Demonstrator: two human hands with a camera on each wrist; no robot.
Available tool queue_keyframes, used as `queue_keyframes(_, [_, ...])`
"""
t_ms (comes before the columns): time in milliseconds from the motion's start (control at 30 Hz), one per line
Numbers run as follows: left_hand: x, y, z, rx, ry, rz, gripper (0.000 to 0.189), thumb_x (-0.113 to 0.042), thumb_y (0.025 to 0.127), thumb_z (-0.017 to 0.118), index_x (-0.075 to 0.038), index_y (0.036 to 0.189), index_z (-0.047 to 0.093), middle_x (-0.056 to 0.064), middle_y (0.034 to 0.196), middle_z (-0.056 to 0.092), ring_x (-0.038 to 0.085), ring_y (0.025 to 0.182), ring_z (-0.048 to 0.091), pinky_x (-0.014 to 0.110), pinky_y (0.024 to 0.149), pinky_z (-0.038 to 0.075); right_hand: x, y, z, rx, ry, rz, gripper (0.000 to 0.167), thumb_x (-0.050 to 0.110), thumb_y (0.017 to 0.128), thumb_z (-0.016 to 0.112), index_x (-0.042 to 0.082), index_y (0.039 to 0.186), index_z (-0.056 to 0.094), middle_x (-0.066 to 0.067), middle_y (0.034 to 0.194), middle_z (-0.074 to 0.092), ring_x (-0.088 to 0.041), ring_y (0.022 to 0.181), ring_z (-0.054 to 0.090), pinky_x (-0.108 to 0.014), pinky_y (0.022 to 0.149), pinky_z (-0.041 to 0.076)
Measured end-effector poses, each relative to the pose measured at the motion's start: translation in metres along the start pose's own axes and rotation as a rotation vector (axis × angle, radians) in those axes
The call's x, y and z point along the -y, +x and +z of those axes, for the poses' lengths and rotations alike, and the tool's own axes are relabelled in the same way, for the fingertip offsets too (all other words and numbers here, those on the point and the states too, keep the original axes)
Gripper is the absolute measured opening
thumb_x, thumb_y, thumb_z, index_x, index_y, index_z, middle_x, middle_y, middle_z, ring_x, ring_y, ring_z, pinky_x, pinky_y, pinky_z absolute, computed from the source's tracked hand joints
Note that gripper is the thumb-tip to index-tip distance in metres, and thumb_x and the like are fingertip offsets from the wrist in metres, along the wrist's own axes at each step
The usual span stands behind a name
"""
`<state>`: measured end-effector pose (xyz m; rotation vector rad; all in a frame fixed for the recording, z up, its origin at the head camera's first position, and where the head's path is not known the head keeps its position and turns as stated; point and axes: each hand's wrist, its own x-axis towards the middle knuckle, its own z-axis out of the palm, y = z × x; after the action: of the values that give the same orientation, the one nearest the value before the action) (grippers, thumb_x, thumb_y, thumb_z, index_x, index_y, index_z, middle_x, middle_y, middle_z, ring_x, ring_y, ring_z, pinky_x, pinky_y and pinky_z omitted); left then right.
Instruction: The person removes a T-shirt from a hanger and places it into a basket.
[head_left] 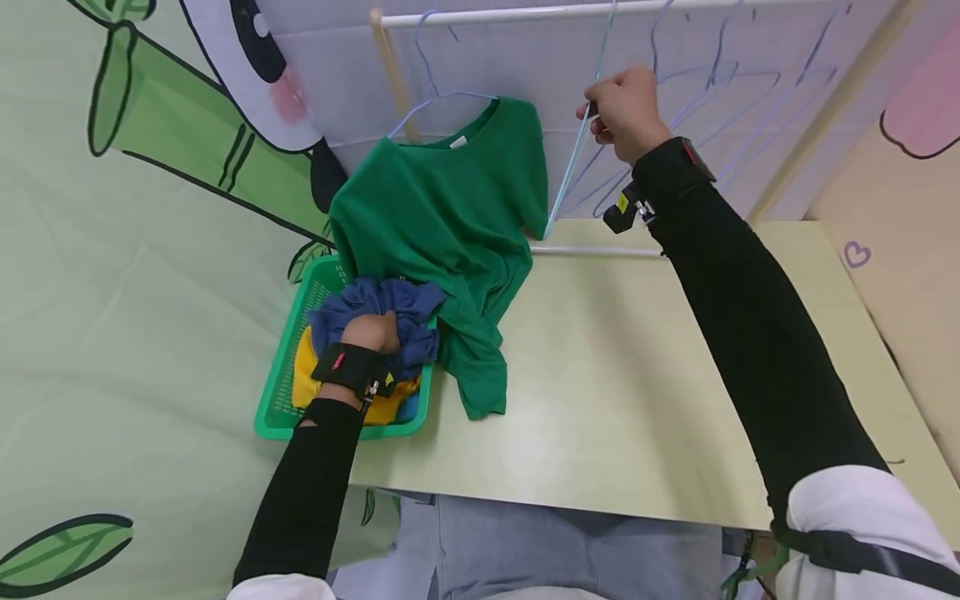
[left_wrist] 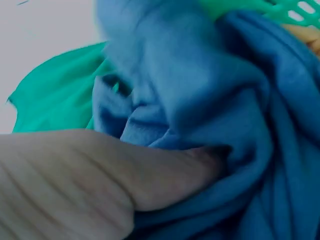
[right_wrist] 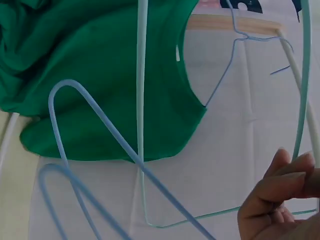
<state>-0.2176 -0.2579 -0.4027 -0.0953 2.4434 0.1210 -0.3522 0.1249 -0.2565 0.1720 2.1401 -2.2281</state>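
Note:
My left hand (head_left: 372,332) grips a bunched blue garment (head_left: 408,304) on top of the pile in a green basket (head_left: 272,392). In the left wrist view the thumb (left_wrist: 175,170) presses into the blue folds, which hide the other fingers. Up at the rack, my right hand (head_left: 630,108) pinches a pale green wire hanger (head_left: 572,167) with curled fingers. That bare hanger (right_wrist: 141,75) crosses in front of a green shirt (head_left: 442,200) in the right wrist view. The shirt hangs on a blue hanger (head_left: 429,71), its lower part draping down beside the basket.
A white rail (head_left: 510,14) runs between wooden posts. Several bare blue hangers (head_left: 720,75) hang at its right. Yellow cloth (head_left: 303,375) shows inside the basket. The pale table (head_left: 600,375) extends in front of the rack, with a patterned curtain (head_left: 150,333) at the left.

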Motion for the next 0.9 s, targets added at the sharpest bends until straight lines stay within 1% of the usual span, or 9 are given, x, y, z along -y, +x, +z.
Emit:
queue_keyframes(100, [-0.010, -0.002, 0.011, -0.123, 0.021, -0.015, 0.060, -0.018, 0.113, 0.042, 0.008, 0.165, 0.026, 0.040, 0.154, 0.044, 0.056, 0.138, 0.050, 0.063, 0.113, 0.044, -0.011, 0.003, -0.005, 0.005, 0.042, 0.053, 0.029, 0.015, 0.111, 0.056, 0.002, 0.089, 0.070, -0.008, 0.076, 0.064, -0.017, 0.052, 0.045, -0.026, 0.050, 0.037])
queue_keyframes(200, [-0.015, -0.004, 0.017, -0.203, 0.021, -0.036, 0.056, -0.015, 0.112, 0.045, 0.009, 0.161, 0.033, 0.041, 0.147, 0.050, 0.056, 0.132, 0.055, 0.063, 0.108, 0.048, -0.017, 0.005, -0.006, 0.004, 0.080, 0.072, 0.027, 0.021, 0.111, 0.059, 0.001, 0.095, 0.066, -0.009, 0.080, 0.061, -0.017, 0.053, 0.046, -0.026, 0.050, 0.039])
queue_keyframes(367, [-0.015, -0.009, 0.021, -0.213, 0.006, -0.056, 0.056, -0.013, 0.112, 0.045, 0.009, 0.162, 0.032, 0.044, 0.145, 0.048, 0.056, 0.131, 0.054, 0.064, 0.108, 0.048, -0.017, -0.002, -0.003, -0.039, 0.094, 0.053, 0.019, 0.027, 0.110, 0.060, 0.010, 0.112, 0.050, -0.004, 0.103, 0.052, -0.017, 0.064, 0.049, -0.024, 0.056, 0.043])
queue_keyframes(467, [-0.013, -0.013, 0.024, -0.199, -0.009, -0.049, 0.058, -0.012, 0.113, 0.044, 0.010, 0.163, 0.027, 0.045, 0.145, 0.044, 0.058, 0.130, 0.053, 0.065, 0.108, 0.048, -0.012, -0.013, 0.004, -0.093, 0.013, -0.063, 0.022, 0.028, 0.111, 0.058, 0.017, 0.118, 0.040, 0.001, 0.115, 0.042, -0.012, 0.079, 0.048, -0.022, 0.065, 0.042])
queue_keyframes(600, [-0.009, -0.017, 0.027, -0.199, -0.019, -0.035, 0.059, -0.011, 0.112, 0.044, 0.011, 0.163, 0.025, 0.046, 0.147, 0.042, 0.059, 0.134, 0.049, 0.065, 0.111, 0.045, -0.003, -0.043, 0.029, -0.129, -0.129, -0.366, 0.031, 0.020, 0.109, 0.057, 0.012, 0.133, 0.040, 0.002, 0.126, 0.038, -0.007, 0.101, 0.044, -0.021, 0.083, 0.041])
queue_keyframes(667, [-0.007, -0.019, 0.028, -0.196, -0.040, -0.041, 0.061, -0.012, 0.112, 0.044, 0.011, 0.164, 0.023, 0.047, 0.150, 0.039, 0.059, 0.138, 0.045, 0.066, 0.113, 0.042, 0.000, -0.066, 0.047, -0.079, -0.136, -0.501, 0.036, 0.015, 0.108, 0.059, 0.007, 0.139, 0.043, -0.001, 0.131, 0.043, -0.009, 0.111, 0.047, -0.021, 0.094, 0.042])
queue_keyframes(733, [-0.007, -0.021, 0.029, -0.187, -0.046, -0.044, 0.064, -0.013, 0.111, 0.045, 0.011, 0.165, 0.021, 0.048, 0.151, 0.036, 0.060, 0.139, 0.043, 0.066, 0.114, 0.042, -0.001, -0.092, 0.066, 0.032, -0.094, -0.582, 0.038, 0.011, 0.106, 0.059, 0.001, 0.141, 0.046, -0.006, 0.133, 0.051, -0.015, 0.114, 0.053, -0.026, 0.098, 0.045])
queue_keyframes(833, [-0.005, -0.023, 0.026, -0.153, -0.080, -0.067, 0.072, -0.021, 0.110, 0.047, 0.009, 0.166, 0.016, 0.050, 0.152, 0.030, 0.061, 0.140, 0.041, 0.066, 0.114, 0.041, -0.010, -0.124, 0.094, 0.210, 0.005, -0.605, 0.034, 0.006, 0.105, 0.060, -0.003, 0.136, 0.050, -0.014, 0.132, 0.058, -0.023, 0.118, 0.057, -0.029, 0.102, 0.047])
queue_keyframes(900, [-0.003, -0.026, 0.023, -0.119, -0.108, -0.077, 0.078, -0.026, 0.108, 0.049, 0.008, 0.167, 0.011, 0.051, 0.153, 0.025, 0.063, 0.140, 0.040, 0.068, 0.114, 0.041, -0.020, -0.136, 0.112, 0.304, 0.070, -0.564, 0.032, 0.004, 0.106, 0.059, -0.005, 0.135, 0.051, -0.017, 0.132, 0.060, -0.025, 0.121, 0.059, -0.031, 0.102, 0.048])
